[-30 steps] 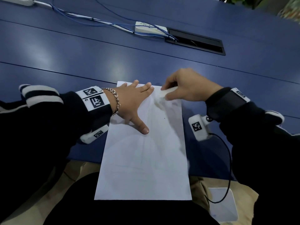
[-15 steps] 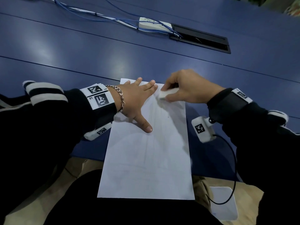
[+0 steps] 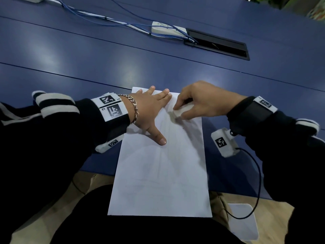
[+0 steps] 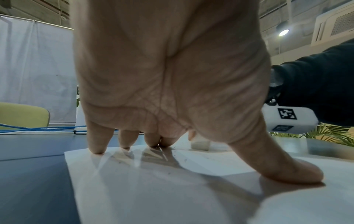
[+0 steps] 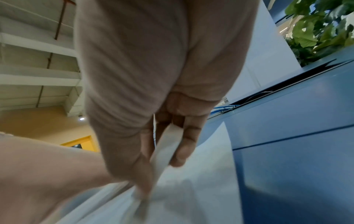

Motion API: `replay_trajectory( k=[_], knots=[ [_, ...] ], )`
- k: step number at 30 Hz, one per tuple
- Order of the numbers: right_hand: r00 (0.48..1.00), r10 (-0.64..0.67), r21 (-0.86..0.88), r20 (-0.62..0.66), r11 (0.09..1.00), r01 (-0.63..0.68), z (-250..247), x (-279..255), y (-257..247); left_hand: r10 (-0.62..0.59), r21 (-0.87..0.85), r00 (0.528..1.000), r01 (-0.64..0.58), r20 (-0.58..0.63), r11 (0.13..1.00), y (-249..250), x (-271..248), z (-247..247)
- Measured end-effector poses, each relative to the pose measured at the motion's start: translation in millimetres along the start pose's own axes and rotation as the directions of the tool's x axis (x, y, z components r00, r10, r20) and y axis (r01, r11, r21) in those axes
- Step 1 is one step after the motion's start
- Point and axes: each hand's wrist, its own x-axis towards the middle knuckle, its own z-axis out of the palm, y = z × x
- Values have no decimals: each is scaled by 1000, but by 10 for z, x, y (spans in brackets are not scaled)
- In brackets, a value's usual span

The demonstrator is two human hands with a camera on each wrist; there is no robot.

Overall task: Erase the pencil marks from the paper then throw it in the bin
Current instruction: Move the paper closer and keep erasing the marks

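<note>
A white sheet of paper (image 3: pixel 161 173) with faint pencil lines lies on the blue table (image 3: pixel 105 55), its near end hanging over the table edge. My left hand (image 3: pixel 151 110) lies flat on the sheet's far left part, fingers spread, thumb pressed down; the left wrist view shows its fingertips (image 4: pixel 97 149) on the paper (image 4: pixel 153 189). My right hand (image 3: pixel 200 101) pinches a white eraser (image 3: pixel 182 110) against the sheet's far right part. In the blurred right wrist view the eraser (image 5: pixel 164 150) sits between thumb and fingers. No bin is in view.
A white power strip (image 3: pixel 168 29) with blue cables (image 3: pixel 98 18) lies at the back of the table beside a black cable slot (image 3: pixel 218 44). A white square object (image 3: pixel 244 221) sits on the floor at the lower right. Eraser crumbs dot the paper.
The right hand with the eraser has slid a little toward me and left across the top of the sheet. The left hand stays pressed on the paper.
</note>
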Motion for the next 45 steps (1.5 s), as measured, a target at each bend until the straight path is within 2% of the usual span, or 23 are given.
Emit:
replay_trajectory(
  k=[2, 4, 5, 9, 10, 13, 15, 20, 25, 26, 29, 31, 36, 41, 43, 45],
  knots=[
    [993, 36, -3, -117, 999, -36, -2, 52, 57, 5, 0, 1000, -5, 2, 1000, -11, -5, -6],
    [983, 72, 13, -172, 997, -71, 13, 55, 75, 8, -2, 1000, -8, 0, 1000, -20, -2, 2],
    [985, 73, 14, -157, 997, -71, 24, 33, 55, 9, -6, 1000, -9, 0, 1000, -22, -1, 6],
    [999, 24, 13, 36, 1000, -24, 2, -57, -55, 6, -8, 1000, -6, 0, 1000, -9, -7, 5],
    [999, 20, 4, 31, 1000, -21, -21, -47, -39, 6, -1, 1000, -6, -3, 1000, -2, -10, -2],
    [991, 61, 0, -117, 998, -61, -45, 12, 54, 6, 2, 1000, -6, -2, 1000, -5, -14, -7],
    [986, 56, -1, -156, 998, -57, 0, -13, 34, 3, 0, 1000, -3, 3, 1000, -5, -7, 0],
    [997, -37, 33, 65, 999, 35, 45, -163, -151, -1, 4, 1000, 1, 6, 1000, -13, 17, 12],
    [987, 19, 20, -157, 1000, -16, 69, -77, -39, 4, 6, 1000, -4, 5, 1000, 1, 6, -5],
    [989, 12, 21, -149, 1000, -9, 92, -91, -55, 1, 4, 1000, -1, 8, 1000, 2, 2, -7],
    [999, -39, 55, -6, 998, 39, 116, -186, -147, -3, 9, 1000, 3, 18, 1000, 4, 1, -6],
    [999, -48, 51, 24, 998, 47, 91, -194, -130, -1, 11, 1000, 1, 19, 1000, 6, 6, -5],
    [986, 25, 10, -165, 1000, -23, 83, -93, -21, -15, 1, 999, 15, 38, 1000, 29, -7, -27],
    [997, -78, 26, 17, 997, 78, 90, -215, -119, -29, 13, 998, 28, 48, 1000, 39, -12, -36],
    [999, -48, 13, -20, 999, 48, 29, -151, -48, -33, 10, 998, 33, 56, 999, 34, -3, -43],
    [993, 1, -14, -120, 1000, -2, 12, -90, 13, -34, 4, 998, 34, 56, 999, 37, 2, -52]
  ],
)
